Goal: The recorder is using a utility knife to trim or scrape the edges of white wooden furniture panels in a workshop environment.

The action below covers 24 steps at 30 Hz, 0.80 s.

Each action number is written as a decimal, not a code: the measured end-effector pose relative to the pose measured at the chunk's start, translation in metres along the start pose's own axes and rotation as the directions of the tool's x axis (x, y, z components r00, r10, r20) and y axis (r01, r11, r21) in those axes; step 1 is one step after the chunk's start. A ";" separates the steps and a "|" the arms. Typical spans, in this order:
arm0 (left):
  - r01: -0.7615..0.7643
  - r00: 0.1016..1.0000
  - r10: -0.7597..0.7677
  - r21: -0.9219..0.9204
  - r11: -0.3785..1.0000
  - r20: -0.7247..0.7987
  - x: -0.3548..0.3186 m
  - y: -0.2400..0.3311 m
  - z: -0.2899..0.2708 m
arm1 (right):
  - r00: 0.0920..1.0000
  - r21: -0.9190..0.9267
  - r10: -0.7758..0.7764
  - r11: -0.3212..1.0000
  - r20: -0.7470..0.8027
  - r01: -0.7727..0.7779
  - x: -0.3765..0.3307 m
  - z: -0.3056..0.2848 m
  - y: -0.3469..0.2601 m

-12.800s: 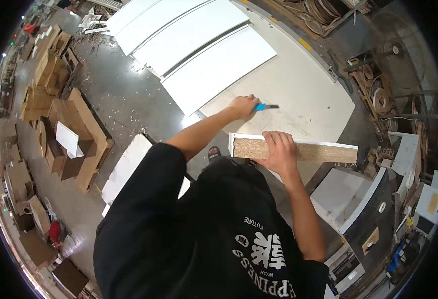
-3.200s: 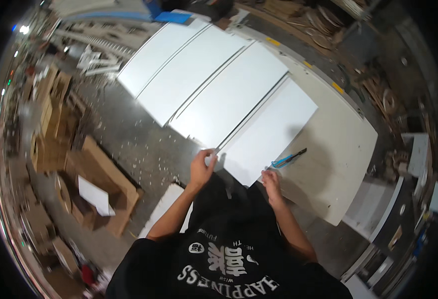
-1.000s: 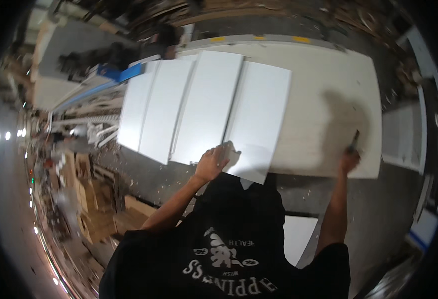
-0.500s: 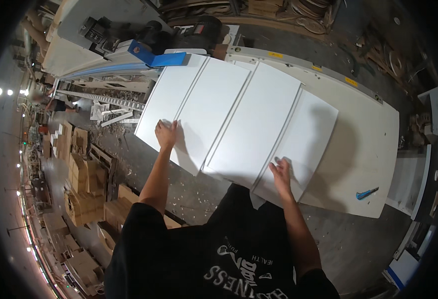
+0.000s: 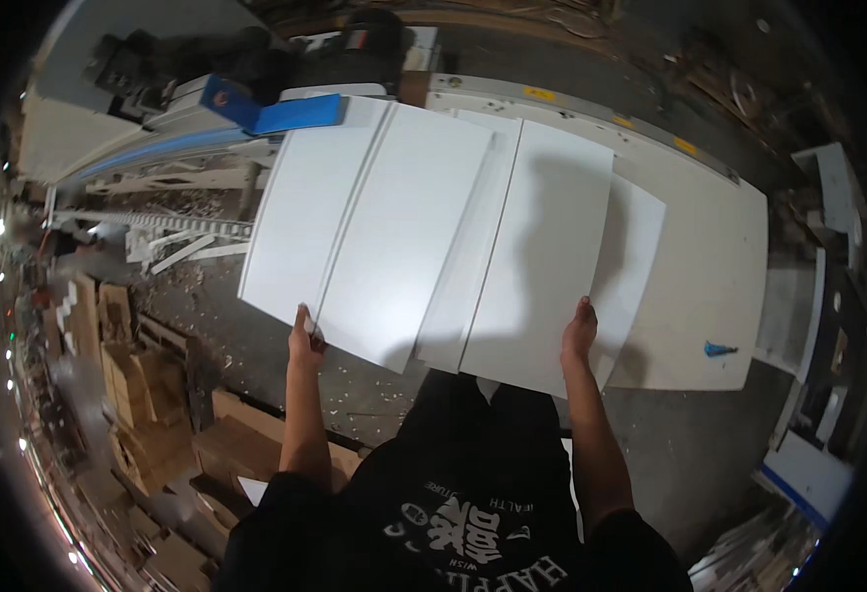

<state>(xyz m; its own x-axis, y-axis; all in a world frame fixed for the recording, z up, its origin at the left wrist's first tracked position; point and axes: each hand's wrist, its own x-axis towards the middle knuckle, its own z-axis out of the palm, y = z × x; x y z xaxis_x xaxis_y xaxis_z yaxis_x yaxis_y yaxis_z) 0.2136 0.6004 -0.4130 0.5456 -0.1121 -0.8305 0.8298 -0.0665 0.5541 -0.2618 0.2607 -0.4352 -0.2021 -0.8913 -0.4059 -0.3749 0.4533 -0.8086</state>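
Several flat white panels [image 5: 399, 227] lie overlapping on a pale work surface. At the near edge of the left panels, my left hand [image 5: 304, 345] is closed, its thumb on top and its other fingers mostly hidden at the edge. My right hand [image 5: 578, 335] grips the right side of another white panel [image 5: 542, 247], thumb uppermost and fingers largely out of sight beneath. Under that panel, part of a further white panel [image 5: 641, 237] shows on the right.
A blue utility knife [image 5: 720, 349] rests on the pale board [image 5: 705, 266] at right. Along the far side runs a metal rail [image 5: 591, 113] with yellow labels. A blue bracket [image 5: 295, 113] stands at far left. Cardboard pieces [image 5: 138, 395] are stacked on the left floor.
The panel at my right hand has shifted right over the one beside it, exposing a strip underneath. Both hands have gone from lying on top to gripping edges. My view has shifted too.
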 end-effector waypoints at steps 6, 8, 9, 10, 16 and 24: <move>-0.061 0.997 0.055 0.121 0.991 0.048 -0.064 -0.046 0.026 | 0.983 -0.203 -0.054 0.979 -0.178 0.017 0.028 -0.093 0.066; -0.118 0.990 0.107 0.124 0.985 0.092 -0.067 -0.052 0.027 | 0.975 -0.245 -0.087 0.969 -0.204 0.035 0.028 -0.116 0.082; -0.122 0.989 0.110 0.126 0.985 0.097 -0.067 -0.052 0.028 | 0.951 -0.212 -0.165 0.971 -0.262 0.110 0.029 -0.119 0.085; -0.165 0.984 0.151 0.162 0.973 0.095 -0.069 -0.054 0.028 | 0.917 -0.184 -0.236 0.966 -0.323 0.184 0.032 -0.123 0.088; -0.253 0.945 0.240 0.033 0.967 0.224 -0.141 -0.069 0.034 | 0.711 -0.718 -0.633 0.644 -0.306 0.265 0.005 -0.130 0.026; -0.049 0.997 0.028 0.296 0.954 0.076 -0.184 -0.188 0.079 | 0.719 0.258 -0.038 0.945 0.694 -0.199 -0.061 -0.020 -0.036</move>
<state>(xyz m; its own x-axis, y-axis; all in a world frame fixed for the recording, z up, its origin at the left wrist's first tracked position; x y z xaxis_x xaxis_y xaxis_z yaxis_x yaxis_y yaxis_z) -0.0522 0.5548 -0.3602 0.5577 -0.1893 -0.8081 0.7300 -0.3515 0.5861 -0.2543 0.2987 -0.3728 0.4965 -0.6661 -0.5566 -0.0804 0.6032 -0.7935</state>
